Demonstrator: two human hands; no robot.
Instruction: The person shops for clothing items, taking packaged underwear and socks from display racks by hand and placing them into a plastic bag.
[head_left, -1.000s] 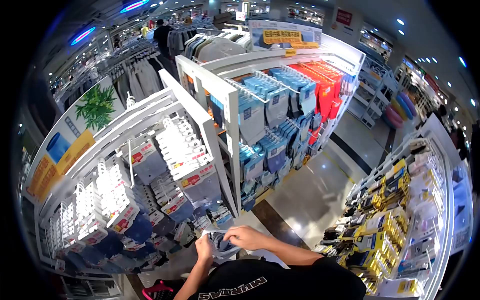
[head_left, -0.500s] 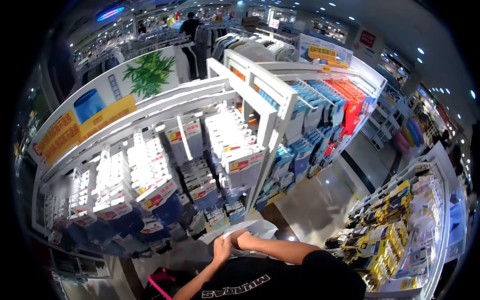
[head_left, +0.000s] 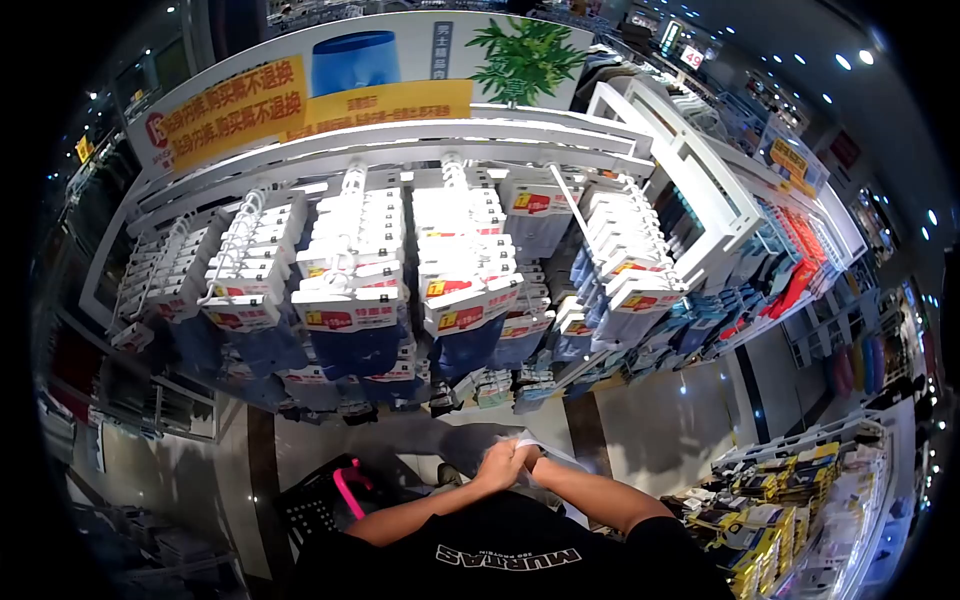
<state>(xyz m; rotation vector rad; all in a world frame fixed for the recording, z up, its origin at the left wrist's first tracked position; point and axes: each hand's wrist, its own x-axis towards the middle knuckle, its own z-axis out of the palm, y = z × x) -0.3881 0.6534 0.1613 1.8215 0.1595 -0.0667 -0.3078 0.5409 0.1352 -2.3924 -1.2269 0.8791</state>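
Thin, whitish, translucent plastic [head_left: 529, 443] is bunched at the closed left hand [head_left: 497, 467] and the curled right hand [head_left: 532, 462], whose grasp cannot be told; a light, even pull would best prevent tearing. Below, a black perforated basket [head_left: 308, 512] is seen left on glossy pale floor tiles [head_left: 665, 410], with stocked white racks [head_left: 560, 152] beyond.

A person [head_left: 590, 495] wears a black short-sleeved T-shirt [head_left: 620, 562], with white capital letters [head_left: 472, 560] reading MURTAS and a smaller line of white text [head_left: 504, 554].
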